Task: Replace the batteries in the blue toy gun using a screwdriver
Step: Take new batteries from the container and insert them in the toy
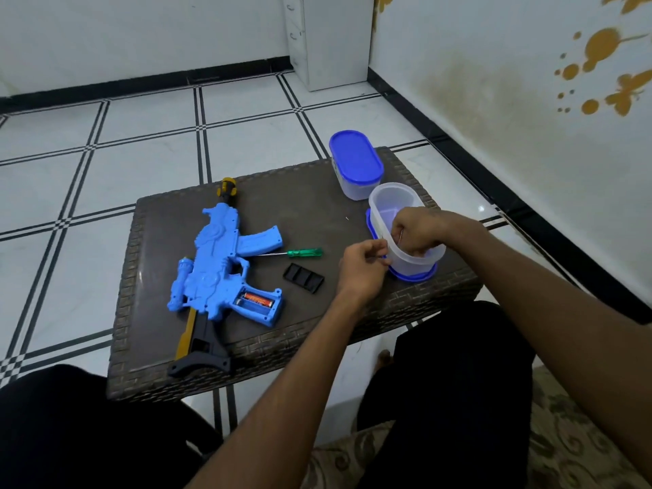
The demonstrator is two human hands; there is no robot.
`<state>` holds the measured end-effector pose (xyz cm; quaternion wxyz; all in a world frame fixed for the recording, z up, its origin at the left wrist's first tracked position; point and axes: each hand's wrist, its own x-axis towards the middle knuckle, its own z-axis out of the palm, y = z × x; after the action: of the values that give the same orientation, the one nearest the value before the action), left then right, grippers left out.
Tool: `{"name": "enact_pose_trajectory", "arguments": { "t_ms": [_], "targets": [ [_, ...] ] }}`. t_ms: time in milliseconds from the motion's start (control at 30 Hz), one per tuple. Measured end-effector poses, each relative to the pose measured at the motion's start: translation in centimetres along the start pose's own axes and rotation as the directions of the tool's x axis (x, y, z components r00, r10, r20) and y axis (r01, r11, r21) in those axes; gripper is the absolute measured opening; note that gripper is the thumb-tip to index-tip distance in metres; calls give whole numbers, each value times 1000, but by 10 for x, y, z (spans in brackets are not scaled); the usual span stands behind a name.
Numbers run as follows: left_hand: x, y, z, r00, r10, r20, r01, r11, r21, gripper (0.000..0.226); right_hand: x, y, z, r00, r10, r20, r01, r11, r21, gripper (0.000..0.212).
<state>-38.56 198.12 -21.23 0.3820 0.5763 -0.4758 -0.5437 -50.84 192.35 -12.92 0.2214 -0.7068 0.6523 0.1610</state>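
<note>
The blue toy gun (215, 262) lies on the left of the dark table (317, 195), its battery compartment open with an orange battery (257, 298) showing. The black compartment cover (303, 278) lies beside it. A green-handled screwdriver (300, 253) rests just right of the gun's magazine. My right hand (418, 231) reaches down into an open clear container (391, 202), fingers curled; what they hold is hidden. My left hand (363, 270) steadies that container at its near wall, fingers curled against it.
The open container stands on its blue lid (412, 275) near the table's right edge. A second, closed container with a blue lid (356, 164) stands behind it. My dark-clothed knees flank the table's near side. White tiled floor and walls surround it.
</note>
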Motion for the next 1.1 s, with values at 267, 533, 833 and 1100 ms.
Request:
{"name": "enact_pose_trajectory", "arguments": {
  "t_ms": [267, 533, 833, 1100],
  "targets": [
    [-4, 7, -3, 1000, 0, 28, -1, 1000, 10, 33, 10, 0, 15, 983, -68, -170, 84, 992, 89, 51],
    [-22, 20, -33, 985, 86, -147, -100, 990, -94, 33, -17, -1, 5, 830, -25, -558, 188, 953, 236, 32],
    [-58, 5, -135, 888, 95, -450, -226, 943, -246, 25, -50, -103, 22, 831, -374, -413, 552, 459, 696, 32],
    [-81, -2, -175, 925, 111, -364, -192, 962, -195, 14, -32, -129, 44, 863, -386, -326, 487, 462, 741, 18]
  ]
}}
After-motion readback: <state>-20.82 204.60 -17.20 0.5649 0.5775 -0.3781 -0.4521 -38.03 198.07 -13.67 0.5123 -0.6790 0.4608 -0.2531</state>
